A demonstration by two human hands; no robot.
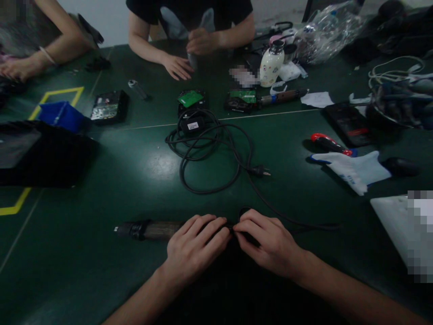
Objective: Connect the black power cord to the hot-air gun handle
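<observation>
A dark electric screwdriver [158, 230] lies across the near part of the green table, its bit pointing left. My left hand [199, 243] is closed over its rear end, which the fingers hide. Right beside it, my right hand [267, 239] pinches a black cable [297, 222] where it meets the screwdriver's tail; the fingers cover the joint itself. Beyond both hands sits a loosely coiled black power cord [209, 192] with a labelled adapter box [192, 125] and a pronged plug [260, 171].
Across the table are hard drives with green boards [191, 97], another electric screwdriver [280, 97] and a bottle [271, 63]. At right are a red-handled screwdriver [329, 144] and a glove [355, 169]; at left, a black bin [43, 153]. Two people sit opposite.
</observation>
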